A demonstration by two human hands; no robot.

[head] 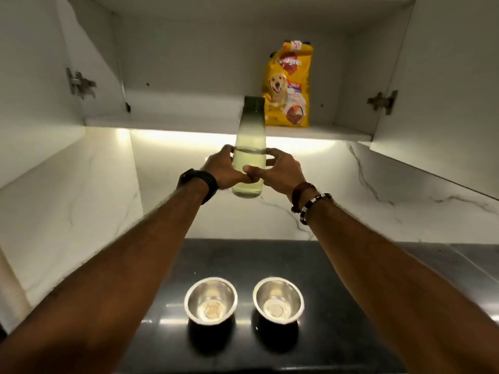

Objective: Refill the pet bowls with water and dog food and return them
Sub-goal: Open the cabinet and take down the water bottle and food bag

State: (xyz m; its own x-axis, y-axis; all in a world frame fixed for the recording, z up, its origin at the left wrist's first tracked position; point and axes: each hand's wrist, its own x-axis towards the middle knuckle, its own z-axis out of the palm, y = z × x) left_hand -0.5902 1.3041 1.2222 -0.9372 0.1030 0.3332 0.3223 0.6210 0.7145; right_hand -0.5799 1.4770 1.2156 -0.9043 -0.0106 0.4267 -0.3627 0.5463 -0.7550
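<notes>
Bowls (211, 300) sit empty on the counter (351, 265); left hand (225, 168) and right hand (278, 171) clasp the bottle (249, 147): keep it upright, lower, uncap

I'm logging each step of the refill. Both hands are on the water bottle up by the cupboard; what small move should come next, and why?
Probably lower the bottle to the counter and uncap it: both hands, left and right, grip it in mid-air, its dark cap looks closed, and both bowls look empty.
</notes>
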